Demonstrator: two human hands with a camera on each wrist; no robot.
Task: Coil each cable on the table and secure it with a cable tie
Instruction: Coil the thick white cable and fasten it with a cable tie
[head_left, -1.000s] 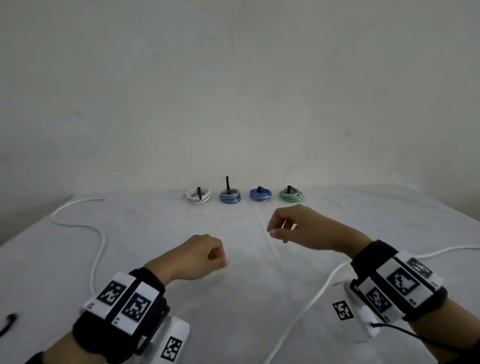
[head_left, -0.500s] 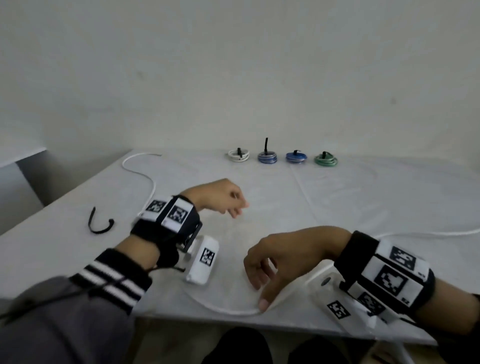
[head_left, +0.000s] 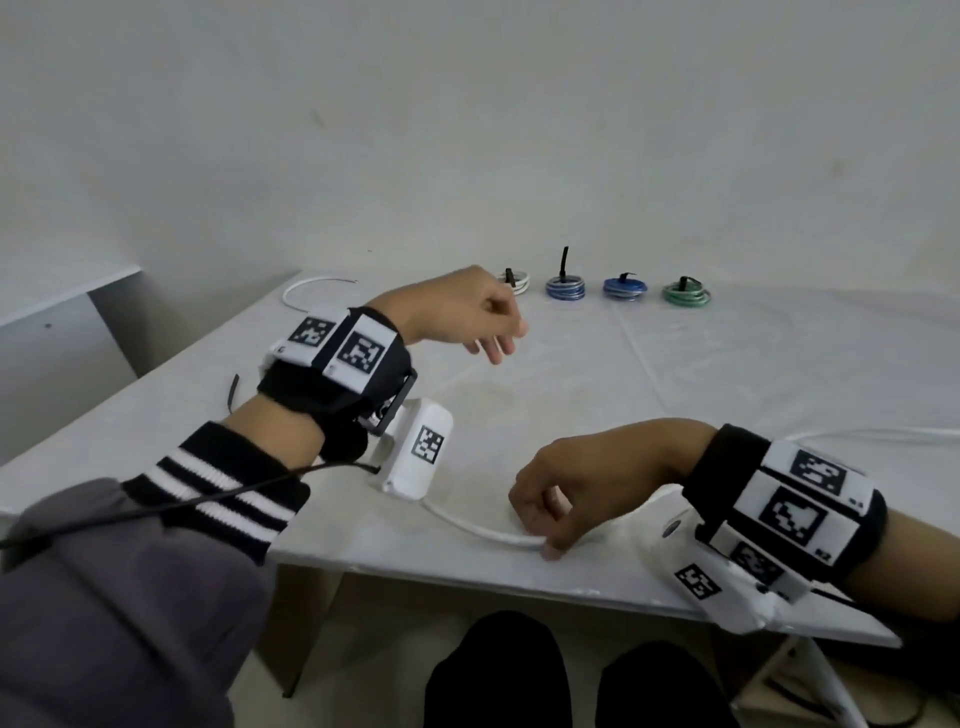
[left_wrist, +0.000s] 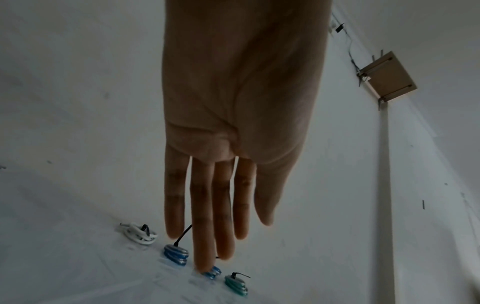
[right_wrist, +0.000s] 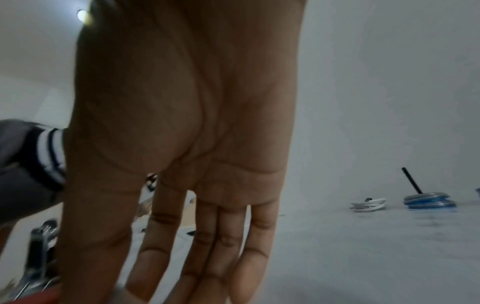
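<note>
So four tied coils (head_left: 602, 286) sit beyond our empty, loose left hand (head_left: 467, 317); our right hand (head_left: 571, 493) fingers the uncoiled white cable (head_left: 483, 530).

Left arm: grey sleeve (head_left: 119, 587) w/ black-and-white striped knit cuff (head_left: 218, 493). Both wrists: black straps (head_left: 332, 395) w/ white plates carrying black square-code markers (head_left: 363, 353). White camera box (head_left: 421, 452) under left wrist, thin black cable (head_left: 156, 512) along sleeve. Black trousers (head_left: 493, 675).
</note>
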